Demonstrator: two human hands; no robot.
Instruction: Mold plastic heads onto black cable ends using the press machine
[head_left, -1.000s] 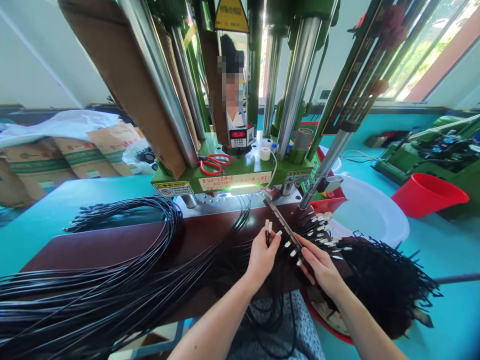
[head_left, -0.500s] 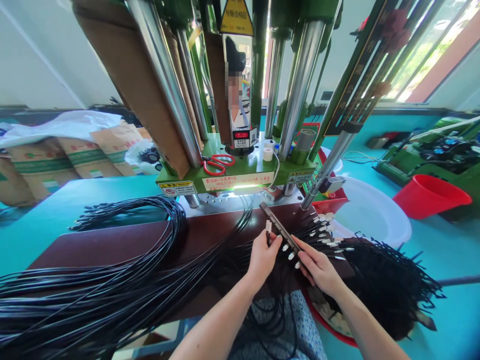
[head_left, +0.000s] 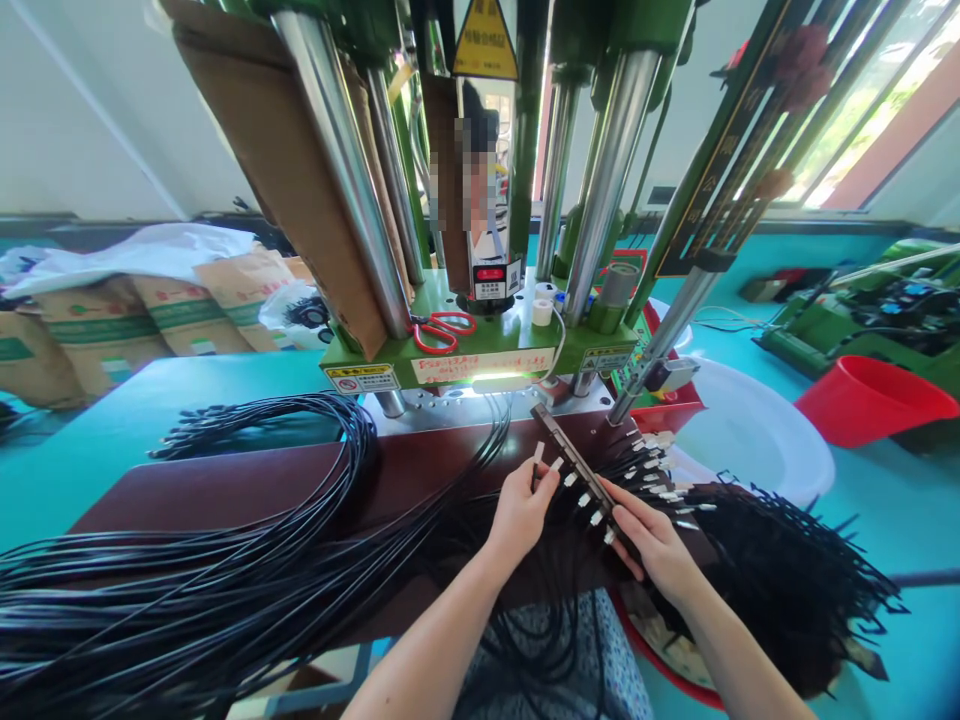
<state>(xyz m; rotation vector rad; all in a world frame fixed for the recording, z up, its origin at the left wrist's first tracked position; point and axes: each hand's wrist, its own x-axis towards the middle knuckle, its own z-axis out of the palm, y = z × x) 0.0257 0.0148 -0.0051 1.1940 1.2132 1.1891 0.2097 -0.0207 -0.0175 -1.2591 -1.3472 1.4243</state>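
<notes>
My left hand is closed in a pinch on a black cable whose white tip sticks up beside a long dark metal bar. The bar lies slanted on the dark brown worktop, with several white-tipped cable ends seated along it. My right hand presses its fingers on the near end of the bar, over the seated ends. A big sheaf of black cables sweeps from the left across the worktop to my hands.
A green press with steel columns stands just behind the worktop; red scissors lie on its base. A white basin and red tub sit right. A tangle of black cables fills a red basin. Paper sacks are stacked left.
My left hand went from holding a few white-tipped ends to holding one, with another end now seated on the bar. The view has shifted slightly; my right hand stays on the bar.
</notes>
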